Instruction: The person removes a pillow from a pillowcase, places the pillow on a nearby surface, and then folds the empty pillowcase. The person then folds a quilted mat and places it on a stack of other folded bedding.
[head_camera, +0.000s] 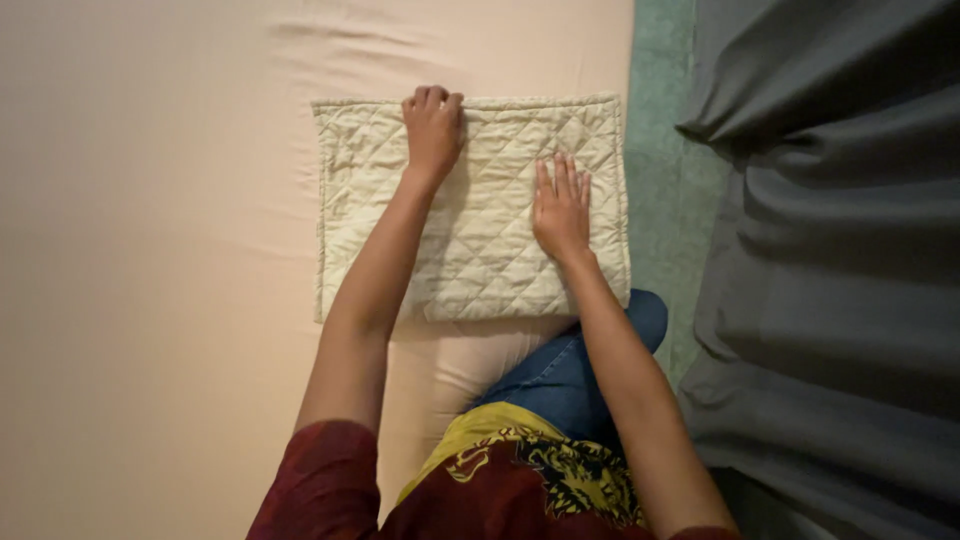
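Quilted cloth (470, 210): pale cream-green, diamond stitching, folded into a flat rectangle with bound edges, lying on the peach bed sheet (150, 250) near its right side. Left hand (433, 130): fingers curled over the cloth's far edge, gripping it. Right hand (560, 210): flat, fingers extended, pressing the cloth's right half, grasping nothing. Grey curtain (840, 250) hangs alongside, beyond a green floor strip (665, 150).

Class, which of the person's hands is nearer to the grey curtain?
Right. The right hand lies flat on the quilted pad toward the grey curtain; the left hand grips the pad's far edge, farther away.
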